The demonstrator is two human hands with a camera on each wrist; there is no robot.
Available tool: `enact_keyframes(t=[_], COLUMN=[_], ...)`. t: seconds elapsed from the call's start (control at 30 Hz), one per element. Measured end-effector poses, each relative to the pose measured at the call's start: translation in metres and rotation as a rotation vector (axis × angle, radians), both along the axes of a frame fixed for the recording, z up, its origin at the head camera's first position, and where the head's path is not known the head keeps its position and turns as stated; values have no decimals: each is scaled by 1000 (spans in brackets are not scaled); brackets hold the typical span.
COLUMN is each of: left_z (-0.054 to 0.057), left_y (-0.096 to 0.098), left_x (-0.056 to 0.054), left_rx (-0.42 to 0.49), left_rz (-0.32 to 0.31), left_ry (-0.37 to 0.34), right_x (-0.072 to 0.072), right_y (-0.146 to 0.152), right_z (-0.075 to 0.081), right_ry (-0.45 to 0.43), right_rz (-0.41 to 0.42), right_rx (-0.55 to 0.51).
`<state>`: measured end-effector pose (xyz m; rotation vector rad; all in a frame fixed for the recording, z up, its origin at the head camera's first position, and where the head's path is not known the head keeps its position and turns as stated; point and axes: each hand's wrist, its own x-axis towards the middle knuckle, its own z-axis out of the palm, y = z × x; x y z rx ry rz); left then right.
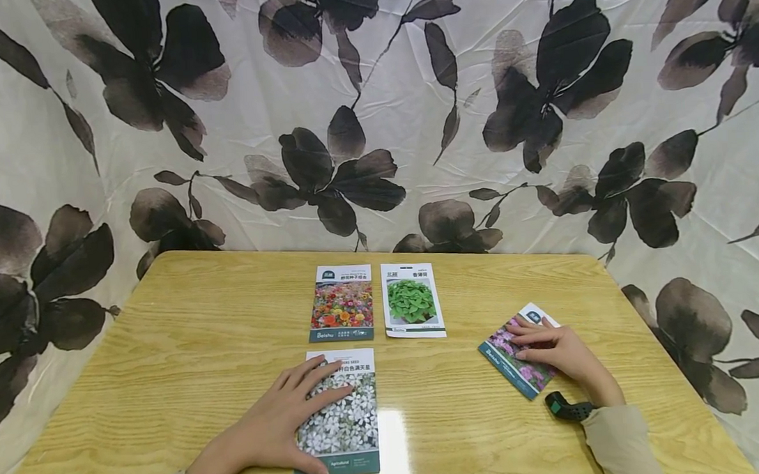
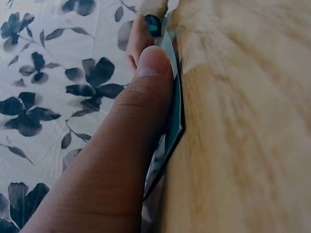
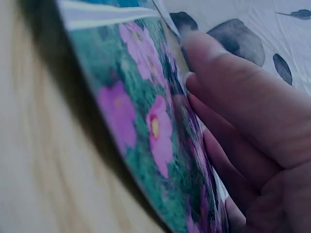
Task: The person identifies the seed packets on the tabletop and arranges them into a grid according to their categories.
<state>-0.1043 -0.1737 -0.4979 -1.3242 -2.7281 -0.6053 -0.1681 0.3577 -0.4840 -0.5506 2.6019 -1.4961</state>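
Note:
My left hand [image 1: 279,418] lies spread over a seed packet with white flowers [image 1: 345,419]. Its fingers reach across the upper left part, and the thumb [image 2: 150,92] rests along the packet's teal lower edge [image 2: 172,126]. On the right, a smaller seed packet with pink flowers [image 1: 524,354] lies slanted on the table. Across its upper right part stretch the fairly straight fingers of my right hand [image 1: 562,353], covering some of the picture. The right wrist view shows the pink-flower packet [image 3: 141,116] close up beside the fingers.
Behind the white-flower packet, a seed packet with mixed colourful flowers [image 1: 342,304] and one with green leaves [image 1: 413,302] lie side by side. The wooden table [image 1: 170,356] ends at a flower-printed curtain [image 1: 426,124]. A dark wrist device [image 1: 567,406] sits at the right wrist.

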Motion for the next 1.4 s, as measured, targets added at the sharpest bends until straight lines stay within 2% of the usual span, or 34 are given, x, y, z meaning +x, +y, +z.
enact_keyframes(t=[0.17, 0.43, 0.67, 1.1, 1.4], left_z=[0, -1, -1, 3, 4], left_y=[0, 0, 0, -1, 0], left_x=[0, 0, 1, 0, 0], left_rx=[0, -2, -5, -4, -9], left_rz=[1, 6, 7, 0, 5], left_ry=[1, 4, 8, 8, -27], right_x=[3, 8, 10, 13, 18], right_y=[-4, -10, -15, -26, -32], right_z=[-1, -1, -3, -5, -3], right_ry=[-12, 62, 60, 143, 128], right_rz=[40, 118, 152, 262, 314], right_rx=[24, 40, 31, 49, 48])
